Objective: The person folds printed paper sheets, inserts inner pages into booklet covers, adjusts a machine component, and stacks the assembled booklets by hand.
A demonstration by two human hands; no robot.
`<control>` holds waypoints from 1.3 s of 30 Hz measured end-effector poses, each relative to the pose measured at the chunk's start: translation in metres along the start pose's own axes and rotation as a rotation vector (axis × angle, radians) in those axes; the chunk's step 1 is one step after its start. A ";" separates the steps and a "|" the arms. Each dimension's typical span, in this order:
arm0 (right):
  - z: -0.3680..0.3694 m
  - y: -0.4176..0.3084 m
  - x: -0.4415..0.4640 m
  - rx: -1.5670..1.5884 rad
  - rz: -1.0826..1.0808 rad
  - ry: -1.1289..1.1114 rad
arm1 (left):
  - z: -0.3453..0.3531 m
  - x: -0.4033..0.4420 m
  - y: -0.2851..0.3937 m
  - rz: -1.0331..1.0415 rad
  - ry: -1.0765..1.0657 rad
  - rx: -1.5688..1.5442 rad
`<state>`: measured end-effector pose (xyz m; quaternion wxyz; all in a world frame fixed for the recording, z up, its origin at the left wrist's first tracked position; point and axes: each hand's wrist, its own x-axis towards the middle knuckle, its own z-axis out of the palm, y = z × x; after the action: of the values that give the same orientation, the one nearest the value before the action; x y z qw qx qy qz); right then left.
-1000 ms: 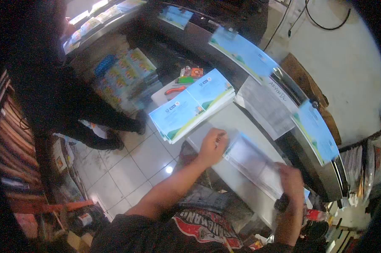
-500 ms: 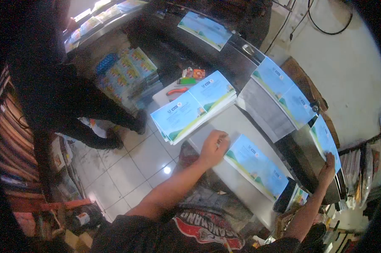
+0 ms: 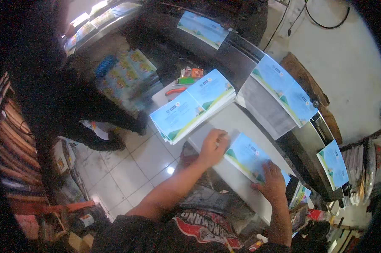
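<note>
My left hand [image 3: 214,146] rests on the white table [image 3: 207,130] with its fingers curled, beside the top left end of a blue printed sheet [image 3: 247,154]. Whether anything small is inside those fingers is hidden. My right hand [image 3: 271,179] lies on the sheet's lower right part, fingers stretched out and palm down. Behind my left hand, a thick stack of blue and green printed sheets [image 3: 190,107] sits at the table's far end, its layers slightly fanned.
Along a dark machine bed lie more blue printed sheets [image 3: 283,90], with a grey sheet [image 3: 264,109] beneath. Another blue sheet [image 3: 333,164] hangs at the right. Red-handled pliers [image 3: 175,91] lie behind the stack. A person in dark trousers [image 3: 93,114] stands at left, near bundled prints [image 3: 129,78].
My right hand has left the sheet at the far right and come down onto the sheet before me. That far-right sheet has shifted downward. My left hand stays put.
</note>
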<state>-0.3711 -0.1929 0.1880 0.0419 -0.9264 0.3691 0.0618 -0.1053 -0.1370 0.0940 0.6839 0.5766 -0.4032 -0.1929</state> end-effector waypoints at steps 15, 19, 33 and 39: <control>0.009 0.002 -0.005 0.070 0.020 -0.086 | -0.001 0.001 0.008 0.052 -0.028 0.016; -0.020 0.022 -0.001 0.259 -0.021 -0.111 | -0.001 0.002 0.012 -0.047 -0.052 0.083; -0.083 0.252 -0.020 -0.108 0.518 0.711 | 0.001 0.001 -0.001 0.003 -0.039 0.067; -0.029 0.211 -0.024 0.106 0.565 0.649 | -0.001 0.001 0.008 -0.006 -0.050 0.063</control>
<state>-0.5316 -0.3326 0.2138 -0.0472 -0.7568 0.6051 -0.2426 -0.1057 -0.1347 0.1014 0.6546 0.5940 -0.4244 -0.1964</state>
